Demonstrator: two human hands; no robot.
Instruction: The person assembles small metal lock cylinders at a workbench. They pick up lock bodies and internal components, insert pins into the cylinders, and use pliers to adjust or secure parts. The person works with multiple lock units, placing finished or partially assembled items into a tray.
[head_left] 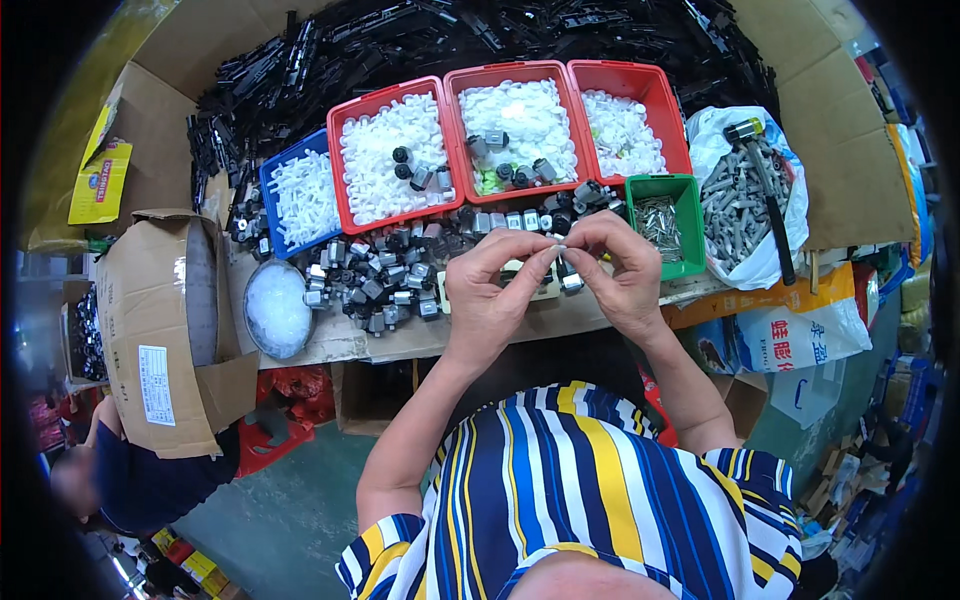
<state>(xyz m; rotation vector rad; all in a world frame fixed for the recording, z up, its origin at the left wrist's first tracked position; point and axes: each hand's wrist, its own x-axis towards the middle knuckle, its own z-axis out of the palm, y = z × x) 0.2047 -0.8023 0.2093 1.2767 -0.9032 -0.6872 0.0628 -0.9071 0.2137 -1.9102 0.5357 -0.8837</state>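
A cluttered workbench (400, 345) covered with cardboard fills the middle of the view, with boxes and bags around it. Nearest, both hands meet just above the bench's front edge: the left hand (493, 290) and the right hand (620, 270) are brought together, fingertips pinching a small white part (553, 250) between them. A small grey-and-black piece (570, 278) sits just below the right hand's fingers; whether it is held cannot be told. Just beyond the hands lies a heap of small grey motors (385, 275), with a round dish of clear bits (277, 308) to its left. Farther back stand a blue bin (268, 195) of white pieces, three red bins (455, 80) of white caps, and a green bin (690, 225) of metal pins. To the right, a white bag (715, 135) holds grey cylinders, with a mallet (765, 180) on top. Black plastic strips (420, 40) pile up at the far edge.
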